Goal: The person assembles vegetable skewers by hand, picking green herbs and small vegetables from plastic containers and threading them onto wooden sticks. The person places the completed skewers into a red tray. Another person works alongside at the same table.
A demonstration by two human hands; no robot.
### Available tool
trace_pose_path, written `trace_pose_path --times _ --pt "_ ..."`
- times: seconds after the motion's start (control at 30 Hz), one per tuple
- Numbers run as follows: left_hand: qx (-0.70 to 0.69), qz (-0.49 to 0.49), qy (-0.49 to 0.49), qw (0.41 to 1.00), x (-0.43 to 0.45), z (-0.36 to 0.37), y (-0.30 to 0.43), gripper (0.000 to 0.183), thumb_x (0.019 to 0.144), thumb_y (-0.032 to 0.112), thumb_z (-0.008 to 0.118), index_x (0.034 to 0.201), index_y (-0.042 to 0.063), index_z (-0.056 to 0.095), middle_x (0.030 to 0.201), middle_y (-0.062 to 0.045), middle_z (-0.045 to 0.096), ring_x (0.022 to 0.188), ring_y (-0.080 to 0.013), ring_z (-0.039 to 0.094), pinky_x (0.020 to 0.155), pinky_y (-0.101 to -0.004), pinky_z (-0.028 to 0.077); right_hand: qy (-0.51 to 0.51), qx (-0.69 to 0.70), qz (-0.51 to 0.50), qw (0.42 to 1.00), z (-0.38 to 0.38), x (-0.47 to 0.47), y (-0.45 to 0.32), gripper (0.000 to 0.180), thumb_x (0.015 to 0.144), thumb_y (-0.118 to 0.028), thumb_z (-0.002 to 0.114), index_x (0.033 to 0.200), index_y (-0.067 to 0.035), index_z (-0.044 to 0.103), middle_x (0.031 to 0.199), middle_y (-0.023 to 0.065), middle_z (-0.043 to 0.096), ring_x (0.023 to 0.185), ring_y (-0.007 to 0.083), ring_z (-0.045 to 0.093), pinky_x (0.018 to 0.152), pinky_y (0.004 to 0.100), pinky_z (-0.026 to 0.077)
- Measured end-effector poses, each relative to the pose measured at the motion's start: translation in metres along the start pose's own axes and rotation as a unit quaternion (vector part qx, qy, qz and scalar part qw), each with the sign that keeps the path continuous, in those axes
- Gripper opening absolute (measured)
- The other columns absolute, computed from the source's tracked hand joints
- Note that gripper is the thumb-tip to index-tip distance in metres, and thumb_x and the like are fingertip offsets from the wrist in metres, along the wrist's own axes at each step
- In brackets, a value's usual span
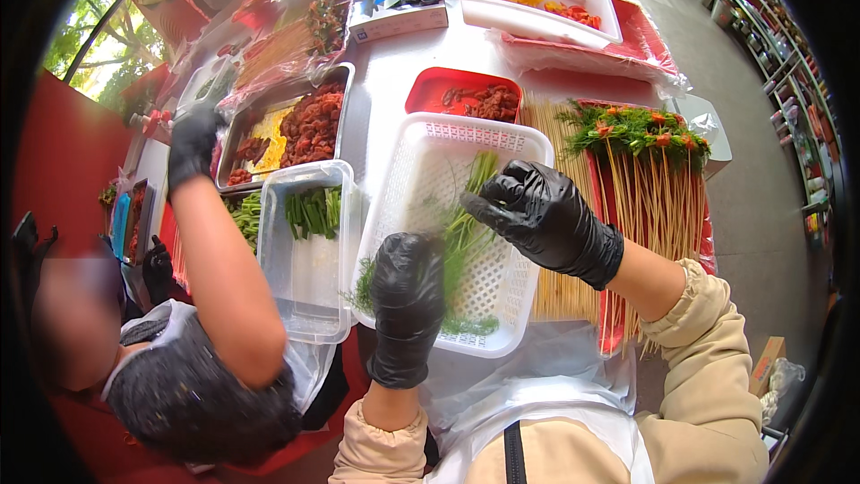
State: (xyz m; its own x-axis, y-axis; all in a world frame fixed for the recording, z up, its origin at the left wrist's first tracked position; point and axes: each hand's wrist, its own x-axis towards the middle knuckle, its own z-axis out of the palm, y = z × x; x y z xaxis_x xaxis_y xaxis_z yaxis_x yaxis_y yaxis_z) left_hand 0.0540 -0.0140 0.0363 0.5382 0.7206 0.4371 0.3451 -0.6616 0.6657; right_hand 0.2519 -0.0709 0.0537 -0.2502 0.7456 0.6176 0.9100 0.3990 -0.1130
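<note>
Before me is a white perforated plastic basket (500, 282) with feathery green herb sprigs (470, 228), which look like dill. Over its left side, my left hand (406, 302), in a black disposable glove, is closed around some of these blurred fronds. My right hand (547, 218), gloved the same way, is above the basket's right side. Its fingers are curled close to the stems; whether they pinch any is hidden. To the right, bamboo skewers (645, 195) bearing green herbs and orange-red pieces (662, 141) lie on a red tray (610, 323).
Bare skewers (561, 296) lie right of the basket. Beyond it stands a red tray of meat (497, 104). A clear bin of cut green stems (312, 212) adjoins on the left. A co-worker's gloved hand (191, 144) reaches by a metal meat tray (346, 91). Farther back is a white tub of peppers (537, 20).
</note>
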Motion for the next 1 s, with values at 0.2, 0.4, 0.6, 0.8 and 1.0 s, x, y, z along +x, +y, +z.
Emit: trace_pose_path --times 0.2,0.4,0.6,0.8,1.0 --pt "0.141 0.077 0.03 0.987 0.017 -0.001 0.018 0.019 0.072 -0.001 0.066 0.091 0.004 0.063 0.084 -0.011 0.06 0.077 -0.028 0.056 0.069 -0.0362 0.046 0.033 0.048 0.01 0.998 -0.007 0.004 -0.003 0.02 0.065 -0.005 0.062 0.085 -0.006 0.061 0.076 0.008 0.054 0.072 0.0268 0.056 0.062 0.0385 0.047" --pt "-0.009 -0.028 0.054 0.998 0.014 0.003 0.017 0.011 0.076 0.002 0.064 0.086 0.004 0.064 0.081 -0.01 0.06 0.069 -0.0242 0.058 0.063 -0.0309 0.046 0.054 0.181 0.113 0.976 -0.002 0.007 -0.012 0.011 0.072 -0.004 0.064 0.083 -0.003 0.063 0.074 0.012 0.056 0.068 0.0304 0.056 0.058 0.0391 0.045" --pt "-0.198 -0.147 0.052 0.968 0.014 0.011 0.016 0.011 0.079 0.001 0.063 0.09 0.0 0.065 0.084 -0.01 0.062 0.072 -0.0195 0.059 0.066 -0.0296 0.047 0.013 0.358 0.206 0.911 0.013 0.006 -0.016 0.017 0.075 -0.008 0.067 0.09 0.001 0.064 0.068 0.0139 0.06 0.062 0.0235 0.059 0.058 0.0336 0.046" --pt "-0.323 -0.192 0.033 0.926 0.015 0.009 0.02 0.015 0.084 0.001 0.061 0.099 -0.001 0.062 0.086 -0.004 0.061 0.074 -0.0103 0.056 0.067 -0.023 0.045 -0.015 0.537 0.349 0.768 0.015 0.012 -0.027 0.013 0.082 -0.006 0.063 0.092 0.002 0.064 0.078 0.0078 0.067 0.071 0.0071 0.057 0.064 0.0261 0.048" --pt "-0.2 -0.081 0.042 0.976 0.009 0.012 0.007 0.018 0.085 0.001 0.06 0.103 -0.001 0.061 0.091 -0.003 0.059 0.076 -0.0098 0.055 0.068 -0.0223 0.045 0.011 0.603 0.355 0.714 0.02 0.016 -0.023 0.012 0.081 -0.006 0.064 0.091 0.002 0.064 0.076 0.005 0.064 0.07 0.0077 0.056 0.066 0.0255 0.048"
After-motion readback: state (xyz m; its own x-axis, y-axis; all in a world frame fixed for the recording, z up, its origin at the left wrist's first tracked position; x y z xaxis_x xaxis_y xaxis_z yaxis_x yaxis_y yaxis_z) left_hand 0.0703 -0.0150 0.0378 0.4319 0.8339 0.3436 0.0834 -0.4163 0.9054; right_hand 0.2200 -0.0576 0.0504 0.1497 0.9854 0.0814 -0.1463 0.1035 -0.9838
